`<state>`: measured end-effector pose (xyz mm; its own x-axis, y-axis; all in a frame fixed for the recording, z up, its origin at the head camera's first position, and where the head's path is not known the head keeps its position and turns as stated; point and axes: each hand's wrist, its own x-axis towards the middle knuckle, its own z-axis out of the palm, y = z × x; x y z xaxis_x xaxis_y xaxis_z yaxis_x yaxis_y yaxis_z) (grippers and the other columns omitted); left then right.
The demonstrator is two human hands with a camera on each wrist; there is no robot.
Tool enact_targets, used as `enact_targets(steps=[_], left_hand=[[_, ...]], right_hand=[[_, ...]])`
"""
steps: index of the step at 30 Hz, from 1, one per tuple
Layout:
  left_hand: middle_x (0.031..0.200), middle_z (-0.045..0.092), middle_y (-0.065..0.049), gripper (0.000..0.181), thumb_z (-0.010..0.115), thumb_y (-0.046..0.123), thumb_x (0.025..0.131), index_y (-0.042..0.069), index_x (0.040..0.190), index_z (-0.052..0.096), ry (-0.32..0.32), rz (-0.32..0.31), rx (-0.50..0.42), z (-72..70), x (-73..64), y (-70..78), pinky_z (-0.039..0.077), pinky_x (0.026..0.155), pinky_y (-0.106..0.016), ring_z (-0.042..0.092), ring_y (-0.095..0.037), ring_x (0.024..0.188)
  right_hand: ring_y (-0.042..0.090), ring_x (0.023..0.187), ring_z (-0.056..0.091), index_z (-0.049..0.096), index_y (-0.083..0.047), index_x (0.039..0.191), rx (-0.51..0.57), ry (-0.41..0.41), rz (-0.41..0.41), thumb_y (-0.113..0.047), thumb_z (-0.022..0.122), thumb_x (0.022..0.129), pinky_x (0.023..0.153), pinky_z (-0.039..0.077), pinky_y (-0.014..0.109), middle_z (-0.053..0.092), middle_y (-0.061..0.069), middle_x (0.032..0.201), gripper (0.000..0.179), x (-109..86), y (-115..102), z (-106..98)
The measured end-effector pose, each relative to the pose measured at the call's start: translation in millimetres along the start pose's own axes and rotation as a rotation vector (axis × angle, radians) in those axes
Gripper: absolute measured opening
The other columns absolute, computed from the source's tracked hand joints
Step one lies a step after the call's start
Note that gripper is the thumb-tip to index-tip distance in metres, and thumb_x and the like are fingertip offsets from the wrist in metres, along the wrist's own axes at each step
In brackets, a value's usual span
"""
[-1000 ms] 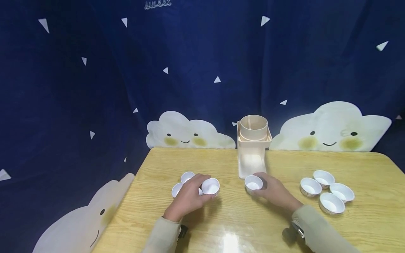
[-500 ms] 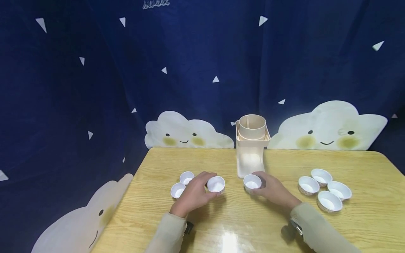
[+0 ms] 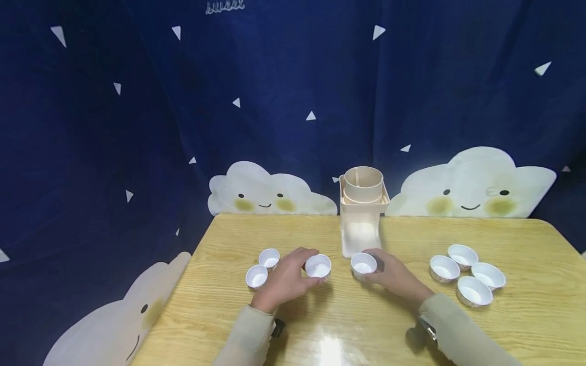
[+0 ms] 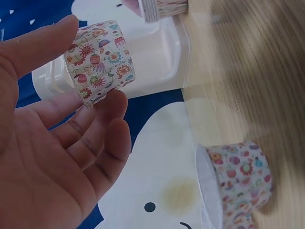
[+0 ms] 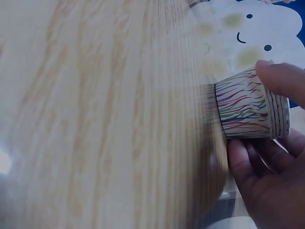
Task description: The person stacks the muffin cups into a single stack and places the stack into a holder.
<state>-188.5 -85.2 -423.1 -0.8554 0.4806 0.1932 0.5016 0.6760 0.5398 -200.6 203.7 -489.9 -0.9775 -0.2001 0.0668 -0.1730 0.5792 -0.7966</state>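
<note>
My left hand (image 3: 287, 280) holds a paper baking cup (image 3: 318, 266) between thumb and fingers, its white mouth facing up. Printed flowers and mushrooms cover that cup's wall (image 4: 101, 61) in the left wrist view; it is raised off the table. In my right hand (image 3: 396, 275) is a stack of baking cups (image 3: 363, 264). Wavy coloured stripes run along the stack (image 5: 243, 107) in the right wrist view, where several nested rims show near my thumb. A narrow gap separates the held cup from the stack.
Two more baking cups (image 3: 257, 276) stand left of my left hand. Several others (image 3: 474, 291) are grouped at the right. Behind the hands stands a beige holder (image 3: 363, 208) with a round tube on top. A wooden table (image 3: 366, 325) lies beneath, before a dark blue curtain (image 3: 274, 76).
My left hand has moved right with its flowered baking cup, closer to the stack. The two cups at left now show more fully. My right hand stays almost in place.
</note>
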Motion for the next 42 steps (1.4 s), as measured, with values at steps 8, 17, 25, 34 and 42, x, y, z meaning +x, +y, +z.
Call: enact_targets(steps=[8,17,25,34,42], left_hand=[[0.12,0.067,-0.001,0.057,0.08,0.032,0.082,0.01,0.132,0.062,-0.015,0.007,-0.05,4.8,5.8,3.1,0.049,0.08,-0.021,0.061,-0.012,0.092],[0.119,0.067,0.0,0.059,0.081,0.033,0.081,0.012,0.133,0.062,-0.025,-0.006,-0.044,10.7,16.0,9.5,0.049,0.082,-0.022,0.062,-0.012,0.094],[0.114,0.068,-0.001,0.056,0.082,0.03,0.08,0.013,0.129,0.064,-0.031,0.018,-0.048,14.8,24.5,16.5,0.049,0.082,-0.022,0.062,-0.012,0.093],[0.106,0.067,0.002,0.048,0.082,0.033,0.081,0.016,0.123,0.066,-0.042,0.037,-0.037,24.9,35.9,21.8,0.045,0.076,-0.016,0.057,-0.006,0.087],[0.108,0.067,0.002,0.048,0.081,0.032,0.081,0.017,0.124,0.066,-0.048,0.007,-0.049,26.9,38.6,23.7,0.045,0.076,-0.017,0.059,-0.008,0.089]], right_hand=[[0.03,0.117,0.059,0.058,-0.006,0.131,0.0,-0.009,0.007,-0.03,0.082,0.079,0.1,0.043,0.045,0.067,0.012,0.124,0.063,2.1,-1,2],[0.026,0.11,0.06,0.058,-0.005,0.129,0.005,-0.005,0.004,-0.028,0.082,0.079,0.096,0.044,0.041,0.068,0.012,0.119,0.06,2.2,0,4],[0.026,0.109,0.06,0.058,-0.005,0.128,0.022,0.003,-0.008,-0.027,0.082,0.079,0.096,0.044,0.042,0.068,0.012,0.117,0.059,-1.0,0,6],[0.026,0.11,0.061,0.057,-0.004,0.129,0.032,0.001,-0.014,-0.028,0.082,0.079,0.096,0.044,0.042,0.068,0.01,0.118,0.061,0.8,3,3],[0.026,0.11,0.06,0.058,-0.004,0.128,0.021,0.001,-0.021,-0.028,0.082,0.079,0.096,0.043,0.042,0.068,0.01,0.117,0.06,1.8,3,1]])
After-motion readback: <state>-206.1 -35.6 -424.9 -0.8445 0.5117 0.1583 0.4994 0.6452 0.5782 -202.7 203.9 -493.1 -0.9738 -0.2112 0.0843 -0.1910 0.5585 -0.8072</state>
